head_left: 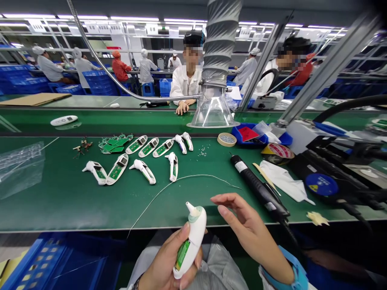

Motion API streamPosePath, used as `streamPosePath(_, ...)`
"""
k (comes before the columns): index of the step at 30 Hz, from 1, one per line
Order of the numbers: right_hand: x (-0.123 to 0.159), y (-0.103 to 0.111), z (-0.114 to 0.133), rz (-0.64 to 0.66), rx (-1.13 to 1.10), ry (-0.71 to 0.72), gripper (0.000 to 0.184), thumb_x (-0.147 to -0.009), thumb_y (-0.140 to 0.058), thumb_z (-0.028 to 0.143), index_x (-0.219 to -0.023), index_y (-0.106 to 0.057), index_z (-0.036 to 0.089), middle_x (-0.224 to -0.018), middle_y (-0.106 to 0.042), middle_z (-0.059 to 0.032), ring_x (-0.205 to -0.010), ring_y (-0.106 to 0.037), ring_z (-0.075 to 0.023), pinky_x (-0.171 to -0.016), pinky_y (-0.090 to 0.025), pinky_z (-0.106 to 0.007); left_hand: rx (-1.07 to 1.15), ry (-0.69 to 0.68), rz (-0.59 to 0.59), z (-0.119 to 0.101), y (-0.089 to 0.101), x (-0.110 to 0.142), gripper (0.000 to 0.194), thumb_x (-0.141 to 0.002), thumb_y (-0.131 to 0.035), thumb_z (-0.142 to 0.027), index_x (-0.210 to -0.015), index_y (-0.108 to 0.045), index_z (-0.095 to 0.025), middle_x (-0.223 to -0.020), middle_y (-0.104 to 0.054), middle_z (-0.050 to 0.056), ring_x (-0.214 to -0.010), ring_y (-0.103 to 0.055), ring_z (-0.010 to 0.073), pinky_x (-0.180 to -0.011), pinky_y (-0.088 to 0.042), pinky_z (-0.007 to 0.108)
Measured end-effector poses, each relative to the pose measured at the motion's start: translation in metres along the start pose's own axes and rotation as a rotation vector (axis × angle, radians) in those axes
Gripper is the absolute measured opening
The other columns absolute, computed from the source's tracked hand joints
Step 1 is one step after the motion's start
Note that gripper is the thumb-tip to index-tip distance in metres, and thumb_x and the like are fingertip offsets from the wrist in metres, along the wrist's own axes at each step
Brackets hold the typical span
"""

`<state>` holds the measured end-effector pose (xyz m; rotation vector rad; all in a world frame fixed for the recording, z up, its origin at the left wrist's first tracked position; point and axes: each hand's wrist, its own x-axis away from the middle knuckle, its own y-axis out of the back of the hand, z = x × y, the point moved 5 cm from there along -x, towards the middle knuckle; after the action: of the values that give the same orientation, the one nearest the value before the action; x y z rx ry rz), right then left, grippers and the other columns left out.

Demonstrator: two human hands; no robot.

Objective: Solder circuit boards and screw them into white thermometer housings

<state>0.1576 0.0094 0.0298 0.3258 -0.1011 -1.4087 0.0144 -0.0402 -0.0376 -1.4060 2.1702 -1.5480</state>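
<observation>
Left hand gripping white device, open gap, right hand unclenched at table edge

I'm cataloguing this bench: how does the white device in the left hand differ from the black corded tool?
The white device is held tilted in the left hand; the black tool lies on the green table. The device shows a green circuit board at its open side; the tool bears pale labels. Both are elongated.

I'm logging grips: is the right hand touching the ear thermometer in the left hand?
Apart: the head view shows green tabletop plainly between the right hand and the ear thermometer.
</observation>
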Motion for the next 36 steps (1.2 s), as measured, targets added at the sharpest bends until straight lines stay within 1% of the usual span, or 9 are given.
streamPosePath(7,0.006,0.088,0.002,-0.239,0.396,0.052,0.029,-0.084,-0.053,0.05,-0.098,-0.06,0.026,-0.099,-0.063,-0.0038,-0.092,-0.06,-0.0224,-0.076,-0.052,-0.03,-0.157,-0.09,0.011,-0.026,-0.012,-0.007,0.047,-0.076,-0.059,-0.055,-0.07,-0.058,-0.009,-0.057,-0.058,0.002,-0.025,-0.039,0.0019,-0.024,-0.017,0.013)
streamPosePath(12,-0.005,0.153,-0.004,-0.249,0.902,0.286,0.023,-0.09,-0.047,0.041,-0.103,-0.058,0.026,-0.098,-0.064,-0.0087,-0.084,-0.063,-0.0265,-0.063,-0.054,-0.036,-0.341,-0.135,-0.094,-0.064,-0.032,-0.022,0.034,-0.077,-0.065,-0.04,-0.091,-0.058,-0.011,-0.079,-0.066,0.007,-0.049,-0.059,0.0094,-0.044,-0.046,0.016)
streamPosePath(16,-0.027,0.156,-0.016,0.015,1.308,0.483,0.045,-0.088,-0.033,0.008,-0.129,-0.046,0.022,-0.116,-0.057,-0.0152,-0.095,-0.061,-0.0287,-0.069,-0.055,-0.042,-0.413,-0.121,-0.169,-0.089,-0.05,-0.05,0.02,-0.079,-0.065,-0.025,-0.089,-0.059,-0.009,-0.071,-0.064,0.006,-0.06,-0.061,0.0106,-0.061,-0.052,0.02)
streamPosePath(19,-0.042,0.137,-0.024,0.279,1.364,0.638,0.063,-0.077,-0.032,-0.007,-0.13,-0.046,0.024,-0.128,-0.049,-0.0155,-0.113,-0.051,-0.0298,-0.083,-0.051,-0.049,-0.343,-0.163,-0.226,-0.097,-0.058,-0.08,0.021,-0.074,-0.065,-0.009,-0.094,-0.057,-0.012,-0.069,-0.058,0.0,-0.059,-0.057,0.0093,-0.064,-0.054,0.024)
streamPosePath(22,-0.053,0.121,-0.03,0.465,1.304,0.756,0.047,-0.081,-0.039,-0.004,-0.115,-0.056,0.024,-0.127,-0.051,-0.0125,-0.116,-0.049,-0.0276,-0.089,-0.047,-0.05,-0.326,-0.161,-0.239,-0.09,-0.06,-0.104,0.023,-0.076,-0.063,-0.009,-0.098,-0.056,-0.01,-0.061,-0.052,-0.002,-0.05,-0.051,0.0078,-0.051,-0.051,0.02)
streamPosePath(25,-0.054,0.118,-0.032,0.471,1.268,0.799,0.038,-0.086,-0.039,0.001,-0.11,-0.057,0.025,-0.123,-0.055,-0.0105,-0.114,-0.051,-0.0242,-0.091,-0.046,-0.047,-0.319,-0.142,-0.211,-0.081,-0.056,-0.115,0.024,-0.08,-0.06,-0.014,-0.102,-0.055,-0.009,-0.059,-0.053,-0.001,-0.048,-0.051,0.0086,-0.047,-0.047,0.02)
streamPosePath(28,-0.047,0.12,-0.022,0.263,1.15,0.728,0.035,-0.089,-0.04,0.007,-0.117,-0.051,0.025,-0.123,-0.052,-0.0124,-0.113,-0.05,-0.0251,-0.089,-0.047,-0.046,-0.267,-0.156,-0.194,-0.076,-0.051,-0.116,0.029,-0.082,-0.057,-0.017,-0.109,-0.05,-0.012,-0.061,-0.056,0.0,-0.051,-0.055,0.0106,-0.054,-0.051,0.024)
streamPosePath(32,-0.026,0.125,0.02,-0.437,0.486,0.595,0.036,-0.08,-0.063,0.028,-0.113,-0.048,0.032,-0.11,-0.055,-0.0085,-0.103,-0.054,-0.029,-0.09,-0.043,-0.051,-0.189,-0.213,-0.215,-0.076,-0.047,-0.117,0.025,-0.079,-0.058,-0.013,-0.103,-0.051,-0.012,-0.056,-0.05,-0.004,-0.047,-0.048,0.0088,-0.049,-0.046,0.022)
streamPosePath(36,-0.011,0.099,0.045,-0.86,-0.255,0.372,0.042,-0.094,-0.026,0.051,-0.131,-0.035,0.034,-0.101,-0.049,-0.0099,-0.098,-0.054,-0.0289,-0.092,-0.043,-0.052,-0.151,-0.253,-0.227,-0.077,-0.046,-0.117,0.02,-0.074,-0.059,-0.011,-0.094,-0.054,-0.013,-0.056,-0.047,-0.004,-0.047,-0.044,0.0076,-0.045,-0.039,0.02)
